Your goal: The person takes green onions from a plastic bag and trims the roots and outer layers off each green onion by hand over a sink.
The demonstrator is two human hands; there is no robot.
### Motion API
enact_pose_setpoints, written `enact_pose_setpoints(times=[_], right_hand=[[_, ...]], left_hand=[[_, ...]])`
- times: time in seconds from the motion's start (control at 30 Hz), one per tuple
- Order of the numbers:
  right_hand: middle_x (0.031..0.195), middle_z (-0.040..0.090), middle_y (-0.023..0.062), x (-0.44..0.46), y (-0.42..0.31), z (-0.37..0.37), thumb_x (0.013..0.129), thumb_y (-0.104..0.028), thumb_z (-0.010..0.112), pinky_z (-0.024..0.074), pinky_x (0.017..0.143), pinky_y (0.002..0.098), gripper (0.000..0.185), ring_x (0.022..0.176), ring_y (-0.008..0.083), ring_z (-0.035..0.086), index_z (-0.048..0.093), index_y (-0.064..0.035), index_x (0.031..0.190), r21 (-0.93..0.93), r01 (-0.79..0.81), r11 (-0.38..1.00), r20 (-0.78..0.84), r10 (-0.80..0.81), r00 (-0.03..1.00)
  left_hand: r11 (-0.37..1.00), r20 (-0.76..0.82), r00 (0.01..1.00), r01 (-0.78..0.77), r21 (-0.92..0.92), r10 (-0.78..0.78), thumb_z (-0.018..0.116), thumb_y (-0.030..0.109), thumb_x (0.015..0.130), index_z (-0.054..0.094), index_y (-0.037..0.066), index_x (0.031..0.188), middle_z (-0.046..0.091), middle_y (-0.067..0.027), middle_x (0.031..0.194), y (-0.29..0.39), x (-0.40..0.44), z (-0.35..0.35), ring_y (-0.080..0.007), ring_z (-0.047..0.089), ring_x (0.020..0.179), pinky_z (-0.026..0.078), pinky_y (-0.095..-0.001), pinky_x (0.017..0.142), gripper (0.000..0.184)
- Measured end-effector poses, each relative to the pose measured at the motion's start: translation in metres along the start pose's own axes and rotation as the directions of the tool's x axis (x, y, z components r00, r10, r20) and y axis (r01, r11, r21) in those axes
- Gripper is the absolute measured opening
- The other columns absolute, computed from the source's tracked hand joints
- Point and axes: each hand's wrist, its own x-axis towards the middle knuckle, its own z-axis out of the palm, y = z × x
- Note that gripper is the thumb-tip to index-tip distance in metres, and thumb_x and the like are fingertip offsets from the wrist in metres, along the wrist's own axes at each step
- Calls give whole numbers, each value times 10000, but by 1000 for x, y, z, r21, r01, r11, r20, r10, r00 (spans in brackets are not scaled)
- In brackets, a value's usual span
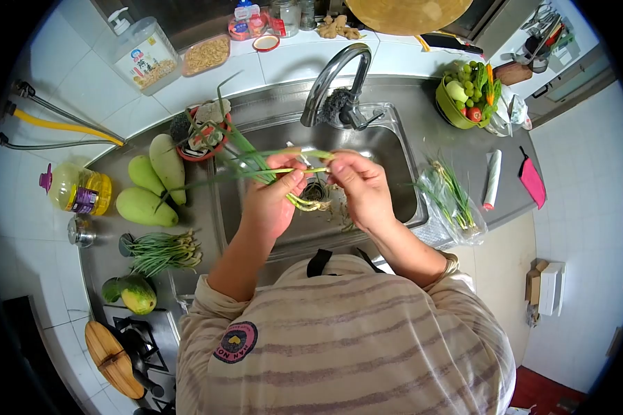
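Observation:
Above the sink (pixel 407 166), my left hand (pixel 270 206) is closed around a few scallions (pixel 248 153), their long green leaves fanning out to the left and their pale root ends hanging below the fingers. My right hand (pixel 362 190) pinches the white root end of one or two of these stalks between thumb and fingertips. Root scraps and bits of peel lie in the basin around the drain (pixel 316 189). To the left rests a bunch of scallions (pixel 163 251). On the right, more scallions (pixel 452 197) with roots lie on a clear plastic bag.
A chrome faucet (pixel 353 76) arches over the sink's back. Left are pale green gourds (pixel 147 206), a red strainer basket (pixel 218 146), an oil bottle (pixel 83 190) and a stove (pixel 149 339). A green basket of produce (pixel 453 114) and a rolled bag (pixel 492 180) stand right.

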Motion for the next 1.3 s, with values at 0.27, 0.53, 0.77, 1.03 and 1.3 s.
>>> enact_pose_setpoints(times=[0.27,0.53,0.77,1.03,1.3], right_hand=[[834,634,38,6,-5,-21,875,-132,560,436,629,189,182,697,66,542,611,-20,1010,207,-181,961,36,177,983],[811,607,-10,-5,-21,-8,884,-109,542,413,622,172,194,697,29,498,577,-20,1053,-44,-256,966,216,259,941],[733,548,-53,-9,-10,-1,839,-59,602,361,563,141,143,632,-2,461,576,-36,978,-89,-153,984,256,171,951],[747,597,19,-8,-3,2,851,-52,579,449,530,181,127,575,47,526,573,3,964,-3,-166,986,135,165,977],[703,563,-14,-6,-4,5,841,-60,598,409,509,167,157,564,32,486,604,5,983,-116,-164,980,94,175,980]], left_hand=[[1000,55,998,-2,4,2,507,-27,830,543,11,1020,563,-74,925,11,0,-8,-203,544,919,423,-295,759,197],[994,120,992,-59,90,48,510,-34,821,534,22,993,549,-78,898,16,-3,3,-202,536,900,426,-288,763,183],[885,213,961,-249,393,176,514,-26,823,517,9,950,585,-123,907,21,-3,11,-173,552,847,437,-278,744,131],[892,133,966,-257,372,222,504,-9,851,527,-14,934,593,-104,905,27,-2,8,-151,569,852,467,-282,769,87],[570,420,833,-553,608,360,511,-50,831,541,3,865,570,-109,870,27,0,8,-189,579,856,475,-305,763,70]])
